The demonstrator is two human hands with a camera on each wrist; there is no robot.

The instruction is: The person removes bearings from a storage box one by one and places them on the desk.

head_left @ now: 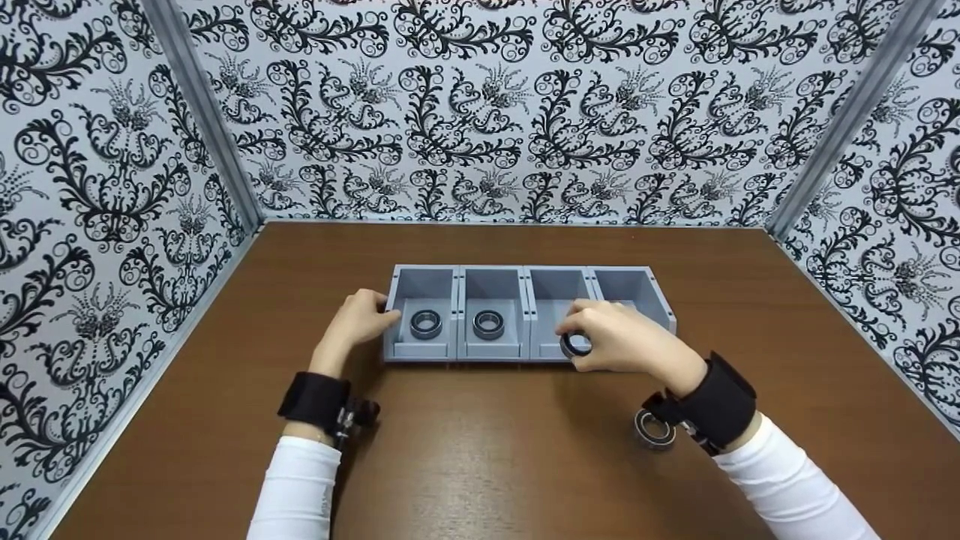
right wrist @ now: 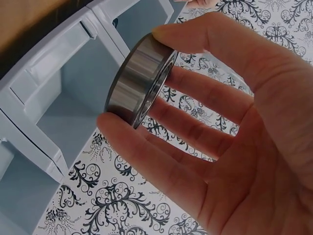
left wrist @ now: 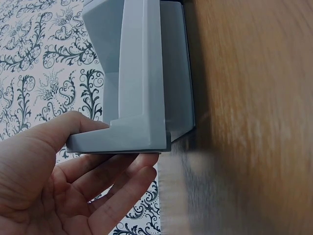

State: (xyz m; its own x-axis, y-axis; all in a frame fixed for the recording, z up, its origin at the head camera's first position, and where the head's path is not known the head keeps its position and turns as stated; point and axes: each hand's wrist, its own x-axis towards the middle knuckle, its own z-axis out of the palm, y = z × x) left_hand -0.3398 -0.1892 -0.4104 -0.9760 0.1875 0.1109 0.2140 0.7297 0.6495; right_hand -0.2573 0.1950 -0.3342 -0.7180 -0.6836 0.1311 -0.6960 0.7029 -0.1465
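Observation:
My right hand [head_left: 619,335] pinches a ball bearing [right wrist: 139,81] by its outer rim between thumb and forefinger. It is held over the front of the third compartment of a grey four-part bin [head_left: 491,351]. With my left hand [head_left: 358,322] I grip the bin's left end wall; in the left wrist view the thumb lies inside the wall [left wrist: 142,78] and the fingers outside. One bearing [head_left: 426,324] lies flat in the leftmost compartment, another bearing [head_left: 488,325] in the second. The rightmost compartment is partly hidden behind my right hand.
Another bearing [head_left: 655,430] lies on the brown wooden table [head_left: 480,450], beside my right wrist strap [head_left: 716,405]. Patterned panels [head_left: 480,112] with grey metal posts enclose the table at the back and both sides.

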